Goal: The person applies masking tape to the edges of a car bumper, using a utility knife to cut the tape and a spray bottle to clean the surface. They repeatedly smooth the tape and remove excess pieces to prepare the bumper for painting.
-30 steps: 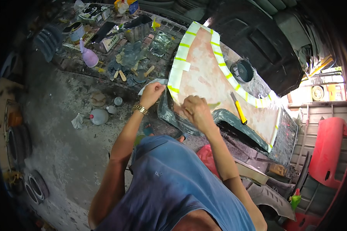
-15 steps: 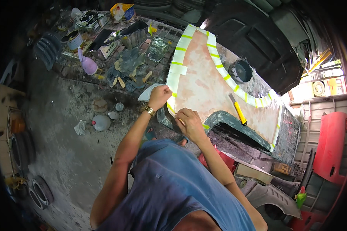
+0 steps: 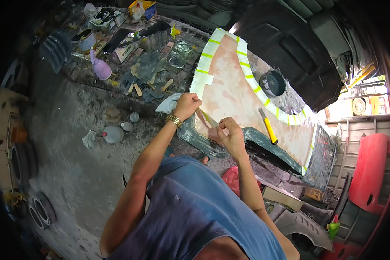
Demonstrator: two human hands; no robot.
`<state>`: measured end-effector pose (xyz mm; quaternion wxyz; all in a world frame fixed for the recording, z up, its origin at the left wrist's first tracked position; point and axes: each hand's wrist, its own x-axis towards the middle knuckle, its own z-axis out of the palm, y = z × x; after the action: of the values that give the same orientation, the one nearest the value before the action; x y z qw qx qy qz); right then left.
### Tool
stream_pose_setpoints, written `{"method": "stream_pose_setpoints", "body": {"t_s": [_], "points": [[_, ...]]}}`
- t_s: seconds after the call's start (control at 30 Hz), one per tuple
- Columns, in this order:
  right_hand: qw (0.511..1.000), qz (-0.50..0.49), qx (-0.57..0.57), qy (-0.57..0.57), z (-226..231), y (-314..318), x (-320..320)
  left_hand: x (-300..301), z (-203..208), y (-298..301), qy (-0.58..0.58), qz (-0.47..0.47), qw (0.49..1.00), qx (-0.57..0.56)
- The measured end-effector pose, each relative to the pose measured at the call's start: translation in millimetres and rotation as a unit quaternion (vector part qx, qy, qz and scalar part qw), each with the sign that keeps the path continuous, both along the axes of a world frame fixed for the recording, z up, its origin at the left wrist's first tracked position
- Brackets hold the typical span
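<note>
A large curved fender-like panel, pale with pinkish smears, lies in front of me. White strips crossed by short yellow-green tape pieces run along its edges. My left hand, a gold watch on its wrist, is closed at the panel's near left edge, pinching the end of a loose white strip. The slanting length of this strip, with a yellow-green mark, spans the space between my hands above the panel. My right hand pinches its other end. A yellow utility knife rests on the panel to the right.
A dark round pot stands inside the panel's curved cutout. On the cluttered bench at left are a pink spray bottle, wooden sticks and a black tray. Bottles stand on the floor. A red car panel leans at right.
The near end of the white strip has come up off the panel's left corner. My right hand has moved right and slightly away from my left, which has shifted a little right.
</note>
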<state>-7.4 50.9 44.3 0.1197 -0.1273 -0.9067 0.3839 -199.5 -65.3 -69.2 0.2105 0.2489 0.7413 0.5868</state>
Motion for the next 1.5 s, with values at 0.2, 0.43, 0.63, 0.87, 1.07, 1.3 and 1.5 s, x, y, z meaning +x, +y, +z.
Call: {"method": "stream_pose_setpoints", "body": {"t_s": [0.2,0.43,0.63,0.87,1.07,1.3,1.5], "points": [[0.999,0.003,-0.038,0.005,6.7,9.4,-5.7,-0.2,0.0,-3.3,-0.059,-0.001,0.998,0.038],[0.99,0.138,0.009,0.024,2.0,-25.0,-6.4,2.4,-1.9,-49.1,-0.147,-0.046,0.988,0.019],[0.994,0.097,-0.019,0.048,4.9,-20.6,20.2,-2.3,4.7,-87.3,-0.083,0.038,0.995,0.044],[0.97,-0.215,0.112,-0.001,-13.3,103.2,102.4,-3.7,31.0,-89.9,-0.049,0.135,0.987,0.069],[0.916,-0.305,0.255,-0.055,-54.3,186.4,131.8,48.1,80.3,-39.7,0.032,0.172,0.981,0.082],[0.967,-0.157,0.187,-0.071,-74.9,219.6,141.3,143.1,112.7,59.9,0.004,0.135,0.987,0.09],[0.984,-0.138,0.106,-0.039,-69.3,234.1,156.4,220.3,129.6,189.5,0.018,-0.068,0.993,0.098]]}}
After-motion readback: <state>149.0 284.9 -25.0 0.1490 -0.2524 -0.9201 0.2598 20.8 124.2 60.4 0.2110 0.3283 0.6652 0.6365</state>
